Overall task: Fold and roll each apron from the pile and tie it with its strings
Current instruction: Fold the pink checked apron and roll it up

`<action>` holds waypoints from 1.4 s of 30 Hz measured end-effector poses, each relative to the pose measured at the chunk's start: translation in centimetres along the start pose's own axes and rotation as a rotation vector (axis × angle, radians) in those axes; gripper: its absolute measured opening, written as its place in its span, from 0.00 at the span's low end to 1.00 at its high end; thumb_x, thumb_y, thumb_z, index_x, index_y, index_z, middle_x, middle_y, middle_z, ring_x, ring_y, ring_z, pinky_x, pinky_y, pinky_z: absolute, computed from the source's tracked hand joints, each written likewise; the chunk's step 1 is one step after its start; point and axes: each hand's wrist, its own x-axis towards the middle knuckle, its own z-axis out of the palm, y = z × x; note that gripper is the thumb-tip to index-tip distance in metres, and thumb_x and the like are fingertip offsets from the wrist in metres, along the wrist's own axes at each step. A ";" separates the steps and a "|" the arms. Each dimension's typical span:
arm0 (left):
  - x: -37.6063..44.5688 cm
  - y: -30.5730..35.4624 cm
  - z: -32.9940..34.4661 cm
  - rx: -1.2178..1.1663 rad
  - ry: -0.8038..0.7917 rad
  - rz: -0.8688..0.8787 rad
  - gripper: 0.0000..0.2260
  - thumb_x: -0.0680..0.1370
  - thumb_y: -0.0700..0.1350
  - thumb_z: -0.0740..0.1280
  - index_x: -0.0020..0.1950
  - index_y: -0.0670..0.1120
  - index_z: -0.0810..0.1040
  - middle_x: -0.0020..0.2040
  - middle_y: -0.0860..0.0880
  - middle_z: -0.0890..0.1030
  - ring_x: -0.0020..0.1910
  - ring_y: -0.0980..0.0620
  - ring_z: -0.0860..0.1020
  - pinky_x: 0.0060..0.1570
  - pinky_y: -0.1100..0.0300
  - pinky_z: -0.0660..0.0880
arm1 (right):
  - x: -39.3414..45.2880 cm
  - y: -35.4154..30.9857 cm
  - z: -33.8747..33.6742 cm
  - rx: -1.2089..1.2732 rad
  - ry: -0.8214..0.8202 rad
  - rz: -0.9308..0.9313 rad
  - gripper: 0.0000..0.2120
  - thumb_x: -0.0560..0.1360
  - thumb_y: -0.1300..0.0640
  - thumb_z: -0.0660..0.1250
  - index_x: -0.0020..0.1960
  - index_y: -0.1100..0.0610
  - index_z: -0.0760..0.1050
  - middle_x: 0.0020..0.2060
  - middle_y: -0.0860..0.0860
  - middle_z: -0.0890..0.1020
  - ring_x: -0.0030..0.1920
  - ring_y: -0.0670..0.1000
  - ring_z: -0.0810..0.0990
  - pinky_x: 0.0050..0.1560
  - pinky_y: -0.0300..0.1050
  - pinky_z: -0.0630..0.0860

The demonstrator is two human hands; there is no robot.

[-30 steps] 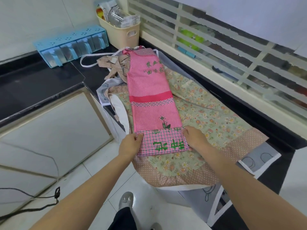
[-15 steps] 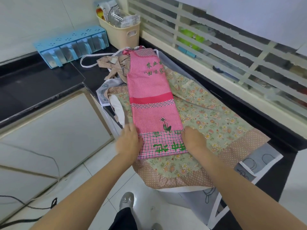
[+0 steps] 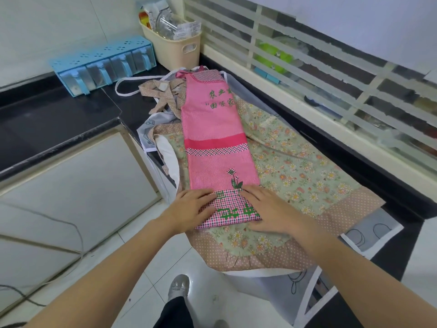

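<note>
- Blue spice rack (image 3: 104,65), set on the black counter (image 3: 47,119) against the wall.
- Beige basket (image 3: 176,47), holding packets, placed beside the rack.
- White tiled floor (image 3: 151,268), seen below.

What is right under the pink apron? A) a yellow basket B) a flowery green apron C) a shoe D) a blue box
B: the folded pink apron lies on top of the flowery green apron, which spreads out around it on the counter.
</note>
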 end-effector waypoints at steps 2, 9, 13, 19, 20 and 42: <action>0.0 -0.8 -0.6 -0.194 -0.027 -0.045 0.23 0.82 0.58 0.48 0.73 0.51 0.65 0.74 0.54 0.64 0.73 0.54 0.61 0.72 0.57 0.51 | 0.2 0.2 -0.4 0.096 0.042 -0.008 0.35 0.75 0.49 0.65 0.77 0.55 0.53 0.75 0.52 0.57 0.75 0.51 0.57 0.75 0.45 0.51; 0.4 -2.4 -2.8 -1.139 0.090 -0.349 0.18 0.80 0.39 0.49 0.54 0.45 0.78 0.58 0.47 0.80 0.55 0.51 0.79 0.65 0.56 0.70 | 2.4 2.3 -4.6 1.190 0.284 0.542 0.11 0.75 0.68 0.65 0.57 0.64 0.76 0.46 0.56 0.82 0.39 0.49 0.80 0.36 0.36 0.79; 1.0 -2.4 -3.2 -1.119 0.105 -0.429 0.09 0.80 0.39 0.57 0.51 0.45 0.77 0.49 0.49 0.81 0.47 0.53 0.80 0.51 0.62 0.76 | 4.5 1.8 -4.3 0.950 0.409 0.636 0.10 0.80 0.59 0.59 0.54 0.62 0.77 0.49 0.57 0.82 0.43 0.54 0.81 0.41 0.45 0.78; 3.2 -2.7 -3.5 -0.765 0.201 -0.548 0.03 0.78 0.40 0.65 0.46 0.40 0.74 0.46 0.42 0.81 0.40 0.45 0.80 0.47 0.49 0.80 | 7.1 0.3 -3.9 0.386 0.416 0.713 0.10 0.82 0.58 0.51 0.45 0.57 0.68 0.31 0.49 0.71 0.34 0.52 0.73 0.29 0.42 0.63; 3.4 -2.8 -3.7 -0.724 0.170 -0.567 0.04 0.78 0.40 0.65 0.48 0.39 0.74 0.48 0.41 0.81 0.43 0.43 0.81 0.48 0.47 0.79 | 7.4 0.1 -3.8 0.338 0.369 0.724 0.09 0.82 0.59 0.51 0.46 0.58 0.67 0.31 0.49 0.71 0.33 0.52 0.72 0.27 0.41 0.61; 5.6 -4.3 -1.8 0.308 -0.184 0.130 0.48 0.57 0.79 0.32 0.70 0.54 0.28 0.70 0.53 0.28 0.71 0.53 0.29 0.68 0.54 0.29 | 6.1 0.0 -2.5 0.073 -0.093 0.122 0.45 0.73 0.30 0.49 0.76 0.54 0.32 0.75 0.50 0.34 0.74 0.49 0.31 0.74 0.48 0.35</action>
